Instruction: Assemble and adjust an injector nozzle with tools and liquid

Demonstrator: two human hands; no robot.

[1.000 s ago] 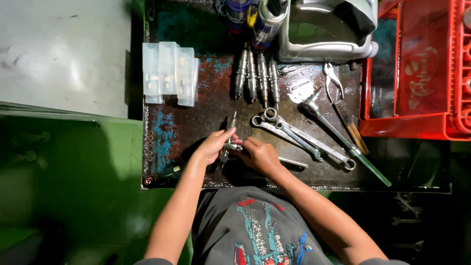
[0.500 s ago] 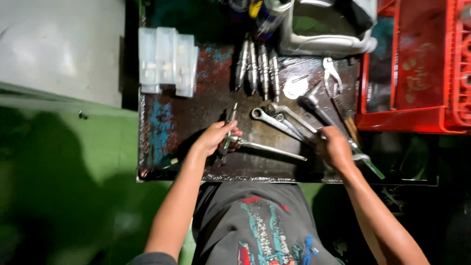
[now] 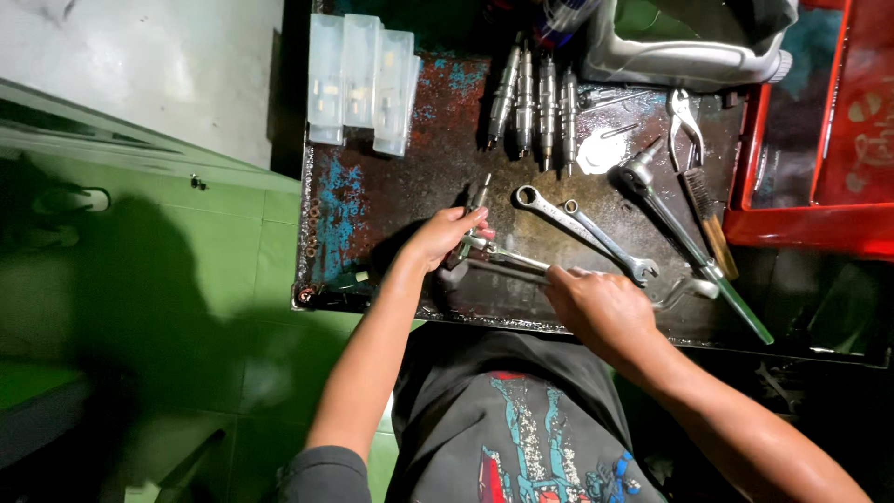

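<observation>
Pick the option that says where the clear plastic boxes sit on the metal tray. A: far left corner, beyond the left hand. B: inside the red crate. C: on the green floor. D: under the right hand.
A: the clear plastic boxes stand in a row at the far left corner of the metal tray, beyond the left hand.

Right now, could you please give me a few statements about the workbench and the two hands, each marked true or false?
1. The left hand grips a slim metal part over the rusty tray. True.
2. The right hand is lifting the pliers. False: the pliers lie untouched near the tray's far right; the right hand rests on a long wrench.
3. Four metal injectors lie side by side at the tray's far edge. True.
4. The clear plastic boxes sit in the red crate. False: they lie at the tray's far left corner.
</observation>
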